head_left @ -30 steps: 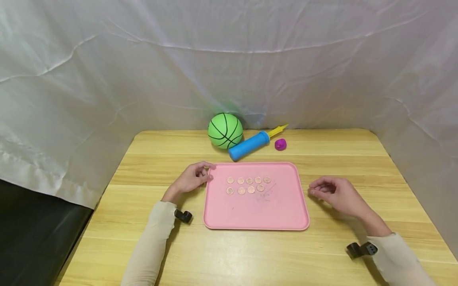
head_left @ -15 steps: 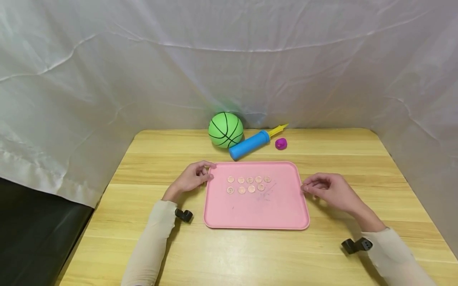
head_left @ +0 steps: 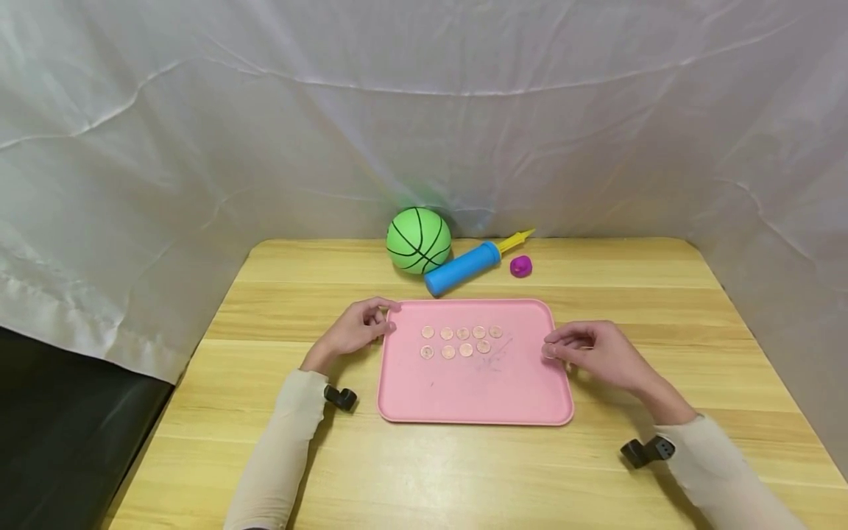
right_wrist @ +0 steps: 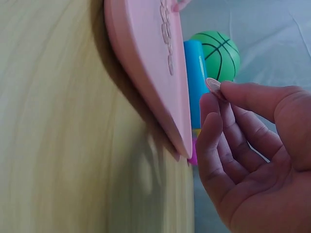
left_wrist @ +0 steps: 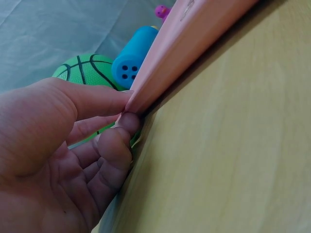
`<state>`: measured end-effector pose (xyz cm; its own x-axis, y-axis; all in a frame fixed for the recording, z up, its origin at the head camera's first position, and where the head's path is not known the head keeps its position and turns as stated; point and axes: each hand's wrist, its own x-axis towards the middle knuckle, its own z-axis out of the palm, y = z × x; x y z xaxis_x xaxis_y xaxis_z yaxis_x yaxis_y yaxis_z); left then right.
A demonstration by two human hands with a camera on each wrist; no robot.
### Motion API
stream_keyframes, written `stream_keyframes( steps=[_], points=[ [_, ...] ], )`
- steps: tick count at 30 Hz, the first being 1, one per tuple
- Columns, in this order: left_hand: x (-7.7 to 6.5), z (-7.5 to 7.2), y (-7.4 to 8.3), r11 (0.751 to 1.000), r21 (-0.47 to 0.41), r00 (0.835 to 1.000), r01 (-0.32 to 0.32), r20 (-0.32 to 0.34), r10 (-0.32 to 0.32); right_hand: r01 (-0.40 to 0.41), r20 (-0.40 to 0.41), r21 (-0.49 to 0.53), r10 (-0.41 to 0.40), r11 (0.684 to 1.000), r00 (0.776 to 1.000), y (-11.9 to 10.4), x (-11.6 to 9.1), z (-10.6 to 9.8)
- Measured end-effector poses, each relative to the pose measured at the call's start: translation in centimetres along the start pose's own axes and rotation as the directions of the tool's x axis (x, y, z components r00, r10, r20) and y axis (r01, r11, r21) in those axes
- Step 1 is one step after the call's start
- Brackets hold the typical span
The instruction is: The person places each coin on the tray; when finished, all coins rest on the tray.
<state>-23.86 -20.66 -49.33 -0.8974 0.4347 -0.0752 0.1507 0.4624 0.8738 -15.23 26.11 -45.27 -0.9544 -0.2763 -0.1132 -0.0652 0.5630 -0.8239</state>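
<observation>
A pink tray (head_left: 477, 401) lies on the wooden table, with several copper coins (head_left: 463, 333) set out in two rows on its far half. At the tray's far left corner my left hand (head_left: 358, 327) pinches the rim between thumb and fingers; the left wrist view shows that hand (left_wrist: 63, 141) close up on the tray's edge (left_wrist: 170, 58). Over the right rim, my right hand (head_left: 599, 353) holds one coin between thumb and fingertips. That coin (right_wrist: 214, 86) shows clearly in the right wrist view, apart from the tray.
Behind the tray sit a green ball (head_left: 419, 241) with black lines, a blue hand pump (head_left: 462, 269) with a yellow nozzle, and a small purple rubber duck (head_left: 520, 266). A pale curtain (head_left: 464, 132) hangs behind the table (head_left: 464, 471).
My right hand has moved left with the coin, from beside the tray to over its right rim. The left hand has kept its place on the tray's corner.
</observation>
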Motion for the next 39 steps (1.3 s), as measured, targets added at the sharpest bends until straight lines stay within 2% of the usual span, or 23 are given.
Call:
stream_keyframes(
  steps=[14,31,39],
  points=[
    [0.0,0.0,-0.1,1.000,0.009,1.000,-0.002,0.001,0.002,0.019,0.082,0.020,-0.020,1.000,0.996,-1.6,2.4,2.4],
    [0.0,0.0,0.1,1.000,0.007,1.000,0.003,0.001,-0.003,0.029,0.049,-0.001,-0.029,1.000,0.998,-1.6,5.1,4.7],
    [0.1,0.0,0.1,1.000,-0.021,1.000,0.008,0.003,-0.008,0.040,0.067,0.013,-0.041,0.999,0.997,-2.1,5.8,5.6]
  ],
)
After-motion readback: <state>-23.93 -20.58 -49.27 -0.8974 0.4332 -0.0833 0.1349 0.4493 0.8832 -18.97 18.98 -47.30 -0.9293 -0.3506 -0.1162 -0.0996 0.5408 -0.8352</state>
